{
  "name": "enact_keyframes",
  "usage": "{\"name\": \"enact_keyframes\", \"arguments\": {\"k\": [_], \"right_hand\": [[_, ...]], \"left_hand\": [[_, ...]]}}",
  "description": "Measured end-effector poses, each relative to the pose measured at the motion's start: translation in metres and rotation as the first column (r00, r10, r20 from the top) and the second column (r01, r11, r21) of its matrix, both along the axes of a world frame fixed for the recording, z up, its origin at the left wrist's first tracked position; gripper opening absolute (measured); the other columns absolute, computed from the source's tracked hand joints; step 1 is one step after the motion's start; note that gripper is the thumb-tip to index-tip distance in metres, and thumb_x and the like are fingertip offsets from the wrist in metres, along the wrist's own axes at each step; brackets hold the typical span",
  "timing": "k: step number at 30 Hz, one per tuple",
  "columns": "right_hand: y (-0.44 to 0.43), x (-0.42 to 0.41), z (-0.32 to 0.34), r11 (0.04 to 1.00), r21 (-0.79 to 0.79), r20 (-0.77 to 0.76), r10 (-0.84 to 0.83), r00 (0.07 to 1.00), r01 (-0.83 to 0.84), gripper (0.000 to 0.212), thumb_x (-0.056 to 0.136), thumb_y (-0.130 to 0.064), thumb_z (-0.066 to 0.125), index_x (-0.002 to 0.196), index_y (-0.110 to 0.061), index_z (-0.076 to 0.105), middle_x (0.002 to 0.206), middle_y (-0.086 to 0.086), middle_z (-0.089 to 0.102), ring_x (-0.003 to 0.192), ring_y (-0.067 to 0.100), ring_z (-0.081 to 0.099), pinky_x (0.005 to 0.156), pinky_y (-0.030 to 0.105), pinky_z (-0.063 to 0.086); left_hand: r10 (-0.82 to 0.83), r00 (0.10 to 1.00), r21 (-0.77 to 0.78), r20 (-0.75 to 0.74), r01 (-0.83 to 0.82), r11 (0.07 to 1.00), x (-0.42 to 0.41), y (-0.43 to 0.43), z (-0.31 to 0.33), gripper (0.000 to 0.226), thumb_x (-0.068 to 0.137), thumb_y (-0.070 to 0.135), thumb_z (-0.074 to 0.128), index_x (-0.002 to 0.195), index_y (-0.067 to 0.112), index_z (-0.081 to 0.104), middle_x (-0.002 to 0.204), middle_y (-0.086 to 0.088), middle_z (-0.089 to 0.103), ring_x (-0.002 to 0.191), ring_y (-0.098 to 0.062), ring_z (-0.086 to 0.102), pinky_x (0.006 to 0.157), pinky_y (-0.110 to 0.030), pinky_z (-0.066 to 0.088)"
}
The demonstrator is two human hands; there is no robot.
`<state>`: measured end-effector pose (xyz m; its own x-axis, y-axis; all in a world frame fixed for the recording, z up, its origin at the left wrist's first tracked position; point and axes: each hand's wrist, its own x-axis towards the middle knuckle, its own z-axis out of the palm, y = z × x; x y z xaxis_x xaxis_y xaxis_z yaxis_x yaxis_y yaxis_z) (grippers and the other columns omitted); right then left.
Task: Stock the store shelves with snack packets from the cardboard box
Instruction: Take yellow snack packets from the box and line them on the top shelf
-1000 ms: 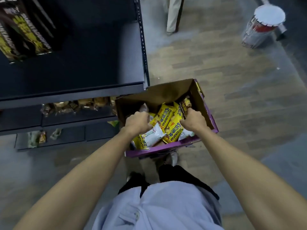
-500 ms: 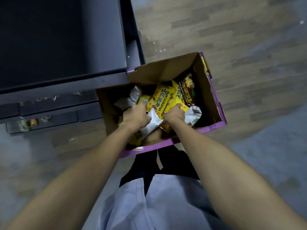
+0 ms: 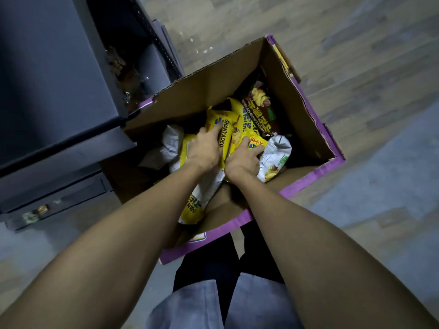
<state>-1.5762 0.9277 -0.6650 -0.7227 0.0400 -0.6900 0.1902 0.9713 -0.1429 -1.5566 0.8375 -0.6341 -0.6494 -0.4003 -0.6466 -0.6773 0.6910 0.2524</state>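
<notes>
An open cardboard box (image 3: 204, 86), purple on the outside, stands on the floor below me, next to the shelf unit. Inside lie several yellow snack packets (image 3: 231, 124), a dark brown packet (image 3: 261, 108) and white-backed packets (image 3: 276, 154). Both my hands are down in the box. My left hand (image 3: 204, 150) lies on a yellow packet with its fingers stretched forward over it. Just to its right, my right hand (image 3: 242, 159) curls its fingers round the edge of another yellow packet (image 3: 255, 143). A further packet (image 3: 202, 198) lies under my left wrist.
The dark shelf unit (image 3: 47, 79) fills the left side, with its corner against the box. A few small packets (image 3: 35, 213) sit on its lowest level. Wood-pattern floor (image 3: 356, 67) spreads to the right and behind the box. My legs stand just in front of the box.
My head has tipped down and closer, so the box looms larger. My left hand has gone from a fist to stretched fingers on a yellow packet. My right hand has shifted slightly within the box.
</notes>
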Motion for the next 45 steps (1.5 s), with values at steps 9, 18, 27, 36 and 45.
{"name": "enact_keyframes", "arguments": {"k": [9, 18, 27, 36, 45], "right_hand": [[0.011, 0.004, -0.015, 0.999, -0.011, -0.031, 0.037, 0.999, -0.037, 0.049, 0.096, -0.018, 0.055, 0.139, -0.022, 0.032, 0.141, 0.020, 0.021, 0.088, 0.041, 0.063, 0.075, 0.038, 0.046], [0.013, 0.002, 0.000, 0.997, -0.022, -0.055, 0.077, 0.995, -0.079, 0.046, 0.094, -0.011, 0.052, 0.136, -0.020, 0.034, 0.140, 0.019, 0.023, 0.093, 0.042, 0.061, 0.075, 0.041, 0.046], [0.007, -0.022, 0.064, 0.968, -0.067, -0.142, 0.229, 0.963, -0.240, 0.048, 0.094, -0.004, 0.046, 0.137, -0.022, 0.035, 0.135, 0.017, 0.029, 0.093, 0.040, 0.062, 0.068, 0.038, 0.037], [0.031, -0.045, 0.113, 0.868, -0.061, -0.317, 0.451, 0.834, -0.492, 0.049, 0.092, -0.006, 0.056, 0.132, -0.024, 0.034, 0.137, 0.018, 0.029, 0.090, 0.037, 0.062, 0.066, 0.038, 0.035], [0.053, -0.024, 0.134, 0.741, -0.090, -0.414, 0.580, 0.702, -0.665, 0.055, 0.090, -0.010, 0.061, 0.136, -0.029, 0.037, 0.135, 0.014, 0.032, 0.090, 0.036, 0.062, 0.074, 0.043, 0.048]], "left_hand": [[0.089, 0.996, -0.066, -0.007, -0.089, 0.994, -0.007, 0.015, -0.031, 0.081, 0.087, 0.028, 0.069, 0.151, 0.042, 0.022, 0.124, -0.018, 0.048, 0.106, -0.041, 0.058, 0.086, -0.046, 0.048], [0.083, 0.995, -0.143, -0.062, -0.092, 0.986, -0.016, 0.003, -0.034, 0.061, 0.094, 0.019, 0.056, 0.146, 0.040, 0.032, 0.114, -0.018, 0.054, 0.100, -0.043, 0.060, 0.081, -0.044, 0.047], [0.080, 0.965, -0.164, -0.251, -0.124, 0.979, -0.013, 0.007, 0.032, 0.068, 0.087, 0.017, 0.061, 0.144, 0.042, 0.033, 0.105, -0.012, 0.056, 0.090, -0.042, 0.062, 0.072, -0.044, 0.048], [0.183, 0.944, -0.175, -0.274, -0.237, 0.956, 0.016, 0.029, 0.082, 0.082, 0.083, 0.025, 0.071, 0.150, 0.040, 0.027, 0.107, -0.011, 0.057, 0.097, -0.036, 0.062, 0.079, -0.044, 0.050], [0.357, 0.896, -0.182, -0.265, -0.410, 0.894, 0.070, 0.061, 0.118, 0.080, 0.082, 0.029, 0.071, 0.149, 0.040, 0.030, 0.115, -0.011, 0.059, 0.104, -0.035, 0.060, 0.079, -0.042, 0.049]]}}
